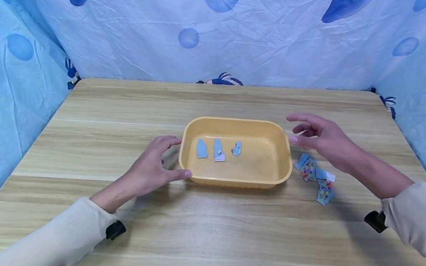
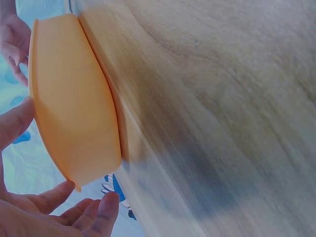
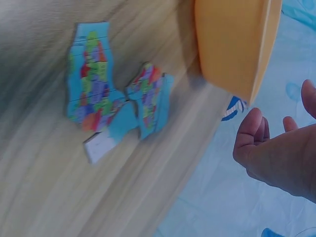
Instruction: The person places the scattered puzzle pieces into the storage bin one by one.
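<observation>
A yellow plastic tray (image 1: 230,183) sits on the wooden table, with three small blue puzzle pieces lying apart inside: a plain one (image 1: 202,149), a longer one (image 1: 219,150) and a small one (image 1: 237,148). At the tray's near left corner is my left hand (image 1: 151,167), thumb and index fingertip touching its rim, the fingers spread. My right hand (image 1: 325,139) hovers by the far right corner, fingers loosely bent, its thumb close to the rim; contact is hard to tell. Under the right forearm, several blue puzzle pieces with colourful print (image 3: 94,79) lie in a cluster on the table.
The wooden table (image 1: 200,242) extends around the tray. Blue cloth (image 1: 273,45) with bubble prints hangs behind and on both sides. A small black device (image 1: 116,230) sits at the left cuff, another black device (image 1: 376,221) at the right cuff.
</observation>
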`<state>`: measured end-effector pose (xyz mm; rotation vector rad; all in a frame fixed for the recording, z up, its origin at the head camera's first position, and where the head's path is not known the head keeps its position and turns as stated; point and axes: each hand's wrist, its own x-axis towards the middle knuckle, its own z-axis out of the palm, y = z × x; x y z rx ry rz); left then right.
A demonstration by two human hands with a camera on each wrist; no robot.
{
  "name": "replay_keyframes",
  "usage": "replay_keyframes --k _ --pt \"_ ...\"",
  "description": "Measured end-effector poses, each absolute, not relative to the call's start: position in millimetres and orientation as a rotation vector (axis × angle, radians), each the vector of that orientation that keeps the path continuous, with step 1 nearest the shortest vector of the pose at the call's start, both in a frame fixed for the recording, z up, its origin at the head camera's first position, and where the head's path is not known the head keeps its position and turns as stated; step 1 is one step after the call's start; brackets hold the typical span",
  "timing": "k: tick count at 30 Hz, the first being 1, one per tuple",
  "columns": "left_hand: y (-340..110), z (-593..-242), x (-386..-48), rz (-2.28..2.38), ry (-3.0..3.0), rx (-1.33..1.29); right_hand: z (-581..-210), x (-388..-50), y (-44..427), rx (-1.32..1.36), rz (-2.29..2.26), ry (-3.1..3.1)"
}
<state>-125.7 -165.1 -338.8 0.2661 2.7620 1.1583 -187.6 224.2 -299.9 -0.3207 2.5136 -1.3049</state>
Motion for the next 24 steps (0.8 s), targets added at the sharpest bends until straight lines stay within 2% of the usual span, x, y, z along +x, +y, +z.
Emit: replay_keyframes --k 24 --pt "-165.7 -337.1 -126.2 1.183 2.73 0.251 -325.5 -172.5 291.2 -0.066 -1.241 2.567"
